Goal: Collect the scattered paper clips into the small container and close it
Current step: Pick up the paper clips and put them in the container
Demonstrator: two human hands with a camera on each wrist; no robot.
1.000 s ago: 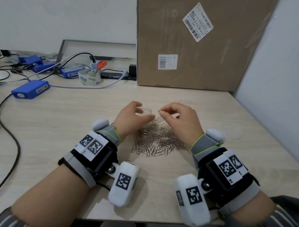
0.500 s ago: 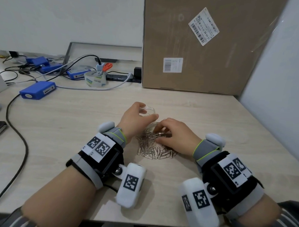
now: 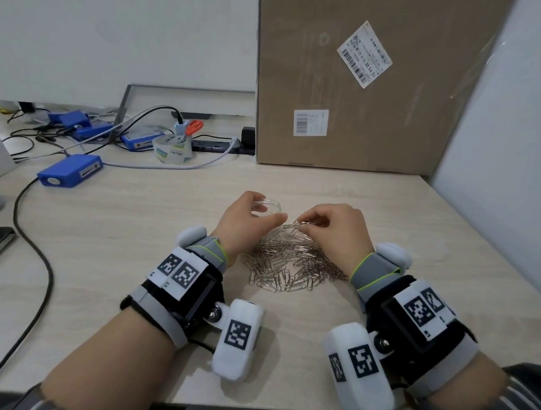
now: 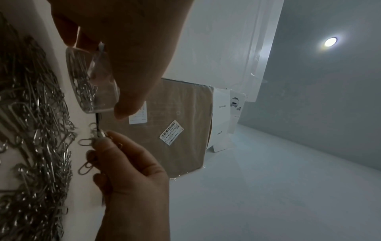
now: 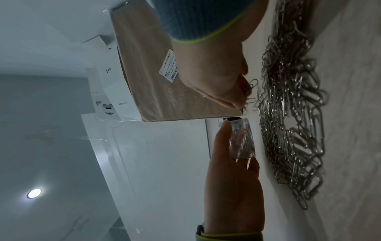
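Observation:
A small clear container [image 3: 270, 205] stands on the table, and my left hand [image 3: 264, 211] grips it with thumb and fingers round its wall. The left wrist view shows several clips lying inside the container [image 4: 92, 84]. My right hand [image 3: 302, 224] sits just right of it and pinches a few paper clips [image 3: 296, 227] lifted off the heap. A loose pile of silver paper clips [image 3: 288, 264] lies on the table between my wrists. In the right wrist view the pinched clips [image 5: 252, 84] hang above the pile [image 5: 292, 114], close to the container [image 5: 243, 140].
A big cardboard box [image 3: 361, 84] stands at the back of the wooden table [image 3: 137, 245]. Blue devices [image 3: 69, 171], a tape roll [image 3: 172, 149], scissors and cables lie at the back left. A black cable [image 3: 40, 256] trails along the left. A wall is at right.
Half a second ago my right hand was down in the pile; now it is raised a little toward the container with clips pinched in it. My left hand has kept hold of the container.

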